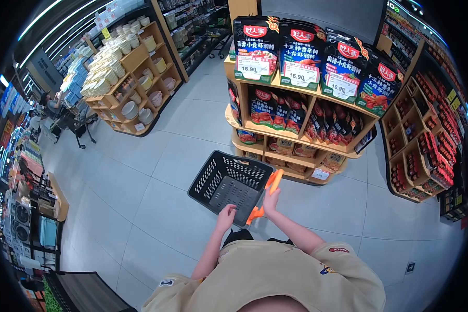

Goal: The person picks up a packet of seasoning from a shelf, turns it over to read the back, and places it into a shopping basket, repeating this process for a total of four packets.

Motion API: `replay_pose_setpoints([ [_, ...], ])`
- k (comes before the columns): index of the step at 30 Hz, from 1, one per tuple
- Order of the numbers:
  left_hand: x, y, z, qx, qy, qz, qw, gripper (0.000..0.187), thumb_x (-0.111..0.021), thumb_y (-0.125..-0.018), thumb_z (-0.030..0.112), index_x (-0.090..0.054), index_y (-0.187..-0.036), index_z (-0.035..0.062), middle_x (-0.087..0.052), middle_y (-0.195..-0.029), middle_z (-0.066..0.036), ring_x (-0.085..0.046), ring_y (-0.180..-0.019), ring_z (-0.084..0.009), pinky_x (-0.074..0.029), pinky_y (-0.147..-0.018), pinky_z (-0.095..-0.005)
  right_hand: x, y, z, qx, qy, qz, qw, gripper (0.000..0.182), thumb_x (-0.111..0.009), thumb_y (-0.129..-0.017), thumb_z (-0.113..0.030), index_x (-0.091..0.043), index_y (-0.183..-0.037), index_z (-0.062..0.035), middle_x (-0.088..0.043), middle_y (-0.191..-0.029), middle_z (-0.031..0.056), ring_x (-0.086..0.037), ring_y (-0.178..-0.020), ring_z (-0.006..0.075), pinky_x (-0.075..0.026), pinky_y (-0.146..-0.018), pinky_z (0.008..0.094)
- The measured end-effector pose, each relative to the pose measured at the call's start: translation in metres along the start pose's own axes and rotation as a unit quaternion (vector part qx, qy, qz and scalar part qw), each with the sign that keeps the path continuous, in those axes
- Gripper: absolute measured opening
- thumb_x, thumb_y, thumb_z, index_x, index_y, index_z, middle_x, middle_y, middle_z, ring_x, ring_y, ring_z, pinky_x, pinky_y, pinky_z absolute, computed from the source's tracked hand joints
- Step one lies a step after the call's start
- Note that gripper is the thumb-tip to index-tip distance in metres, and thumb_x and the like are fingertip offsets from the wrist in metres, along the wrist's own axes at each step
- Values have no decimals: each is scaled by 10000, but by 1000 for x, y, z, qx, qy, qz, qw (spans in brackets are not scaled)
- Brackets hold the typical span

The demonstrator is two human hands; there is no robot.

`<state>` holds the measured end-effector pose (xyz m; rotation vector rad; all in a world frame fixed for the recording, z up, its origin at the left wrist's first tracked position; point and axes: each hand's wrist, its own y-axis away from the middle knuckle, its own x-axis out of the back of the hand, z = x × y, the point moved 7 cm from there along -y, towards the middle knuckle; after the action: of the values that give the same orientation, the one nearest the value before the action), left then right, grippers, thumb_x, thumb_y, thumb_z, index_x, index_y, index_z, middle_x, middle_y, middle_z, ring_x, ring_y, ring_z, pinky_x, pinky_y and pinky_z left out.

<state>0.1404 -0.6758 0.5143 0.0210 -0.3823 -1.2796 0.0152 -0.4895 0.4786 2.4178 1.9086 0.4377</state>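
A black plastic shopping basket (197, 193) with perforated walls hangs tilted in front of me, and nothing lies on its slatted floor. My right hand (271, 201) is wrapped round its orange handle (276, 182) on the right side. At the basket's near left edge is my left hand (227, 215), fingers loosely apart and holding nothing, overlapping the rim in this view. Another orange part (255, 214) of the handle shows between the two hands.
Ahead stands a wooden shelf (296, 88) of seasoning pouches with price cards. A crockery display (135, 67) is at the left, with a shopping cart (77, 122) and a person (52, 104) beyond. Red goods fill a shelf (418, 140) at right.
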Motion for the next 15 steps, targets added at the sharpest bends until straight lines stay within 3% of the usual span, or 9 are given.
replay_pose_setpoints([
  [2, 18, -9, 38, -103, -103, 58, 988, 201, -490, -786, 119, -503, -952, 7, -557, -831, -112, -550, -761, -201, -434, -676, -293, -30, 15, -29, -14, -2, -60, 998, 352, -472, -804, -141, -265, -1047, 7, -529, -813, 218, -538, -704, 366, -407, -622, 416],
  [3, 24, -13, 51, -105, -101, 58, 988, 201, -490, -786, 119, -503, -952, 7, -557, -831, -112, -550, -761, -201, -434, -676, -293, -47, 21, -39, -31, -4, -119, 992, 373, -473, -803, -133, -245, -1059, 15, -532, -796, 204, -551, -675, 333, -423, -598, 394],
  [4, 32, -17, 66, -117, -124, 71, 983, 216, -497, -777, 123, -500, -962, 13, -543, -864, -125, -539, -792, -228, -429, -699, -307, -59, 18, -32, -29, -4, -117, 993, 373, -473, -803, -133, -245, -1059, 15, -532, -796, 204, -551, -675, 333, -423, -598, 394],
  [6, 43, -36, 82, -131, -142, 80, 978, 232, -505, -768, 127, -498, -973, 19, -530, -897, -139, -529, -823, -254, -423, -721, -322, -98, 14, -28, 203, 140, -187, 951, 419, -488, -797, -111, -208, -1078, 26, -535, -769, 170, -565, -631, 226, -451, -560, 316],
  [8, 48, -50, 95, -188, -196, 89, 958, 261, -517, -758, 135, -486, -988, 18, -517, -925, -145, -520, -844, -277, -417, -741, -345, -120, 31, -26, 55, 22, -371, 927, 481, -497, -791, -106, -189, -1130, 39, -540, -762, 127, -565, -648, 154, -455, -564, 269],
  [10, 47, -72, 89, -203, -203, 84, 954, 343, -524, -760, 224, -468, -1026, 15, -513, -943, -153, -511, -872, -300, -410, -759, -373, -119, 43, -30, 17, 4, -393, 919, 494, -497, -781, -99, -230, -1178, 23, -546, -782, 103, -561, -680, 153, -455, -603, 282],
  [12, 45, -93, 88, -119, -305, 88, 941, 440, -527, -754, 314, -445, -1059, 8, -514, -927, -159, -521, -872, -292, -421, -755, -357, -114, 49, -21, -13, -2, -476, 880, 458, -492, -769, -95, -319, -1188, -24, -551, -806, 78, -553, -696, 147, -443, -610, 264],
  [13, 45, -103, 83, -75, -338, 69, 936, 543, -510, -738, 414, -415, -1099, 21, -514, -919, -176, -515, -889, -307, -421, -752, -384, -98, 45, -13, -75, 26, -439, 895, 391, -471, -765, -97, -390, -1146, -59, -554, -825, 74, -549, -704, 135, -430, -606, 234],
  [15, 50, -120, 84, -44, -380, 78, 921, 559, -504, -737, 428, -407, -1111, 24, -515, -913, -185, -513, -890, -310, -420, -749, -395, -66, 30, 8, -137, 56, -374, 916, 348, -414, -789, -123, -406, -1135, -90, -560, -896, 55, -544, -770, 121, -424, -668, 250],
])
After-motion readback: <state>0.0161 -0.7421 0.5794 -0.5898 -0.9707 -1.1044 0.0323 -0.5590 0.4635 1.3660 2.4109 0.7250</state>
